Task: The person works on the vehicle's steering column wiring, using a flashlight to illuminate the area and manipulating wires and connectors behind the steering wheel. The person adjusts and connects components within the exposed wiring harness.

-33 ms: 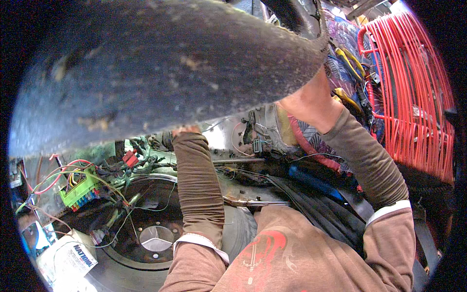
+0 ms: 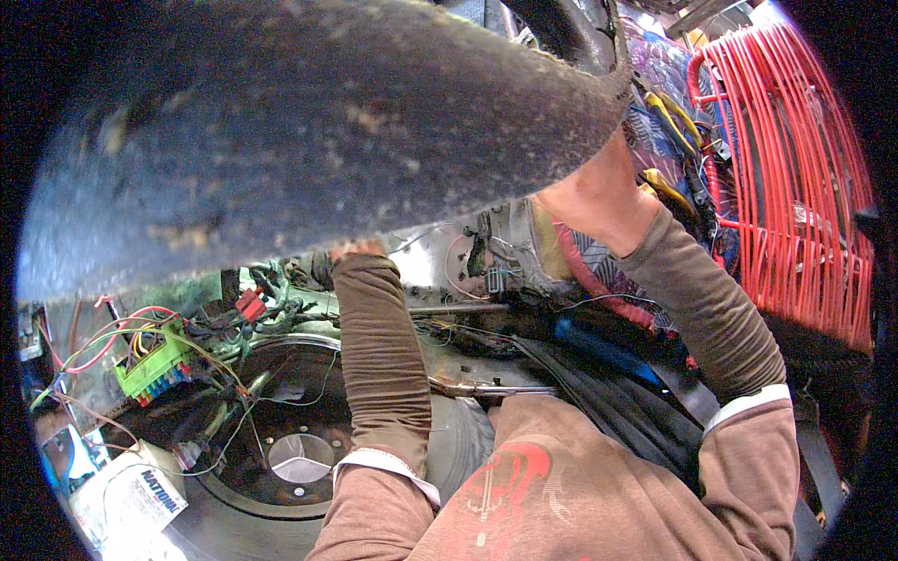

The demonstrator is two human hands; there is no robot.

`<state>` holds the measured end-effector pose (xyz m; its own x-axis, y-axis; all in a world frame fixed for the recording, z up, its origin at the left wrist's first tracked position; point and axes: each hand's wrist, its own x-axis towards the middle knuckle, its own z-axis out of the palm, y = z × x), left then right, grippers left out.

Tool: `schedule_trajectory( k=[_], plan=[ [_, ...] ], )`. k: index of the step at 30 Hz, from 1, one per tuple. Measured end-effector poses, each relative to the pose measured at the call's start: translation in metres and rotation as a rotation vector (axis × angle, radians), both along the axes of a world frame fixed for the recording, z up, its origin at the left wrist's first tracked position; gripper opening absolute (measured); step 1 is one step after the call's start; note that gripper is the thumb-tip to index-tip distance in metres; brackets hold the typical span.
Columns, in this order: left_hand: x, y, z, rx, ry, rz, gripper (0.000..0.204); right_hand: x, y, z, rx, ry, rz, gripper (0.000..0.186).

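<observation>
A large dark grey panel (image 2: 327, 122), scuffed and dusty with a curved edge, fills the upper left close in front of me. My right hand (image 2: 599, 196) reaches up behind its right end; the wrist and back of the hand show, while the fingers are hidden. Only a sliver of my left hand (image 2: 360, 249) appears under the panel's lower edge, its fingers out of sight. What either hand holds or touches cannot be made out. Bare metal with thin loose wires (image 2: 458, 266) lies between my forearms.
A green fuse box (image 2: 154, 365) with coloured wires and a red connector (image 2: 251, 304) hang at the left. A white box (image 2: 131, 500) sits by a wheel (image 2: 253, 449) below. Red cord strung on a frame (image 2: 795, 187) and a patterned fabric surface (image 2: 659, 65) stand at right.
</observation>
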<state>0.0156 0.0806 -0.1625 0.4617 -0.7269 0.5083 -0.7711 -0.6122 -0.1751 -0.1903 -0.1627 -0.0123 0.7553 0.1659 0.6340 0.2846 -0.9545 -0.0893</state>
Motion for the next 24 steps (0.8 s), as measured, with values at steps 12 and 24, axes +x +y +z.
schedule_trajectory(
  k=[12, 24],
  plan=[
    [-0.009, -0.01, 0.017, -0.29, 0.786, 0.128, 0.059, 0.018, -0.012, -0.009, 0.202, 0.465, -0.208, 0.028],
    [-0.01, -0.005, 0.011, -0.059, 0.438, 0.158, 0.058, -0.004, 0.003, -0.006, 0.118, 0.2, -0.064, 0.03]
  ],
)
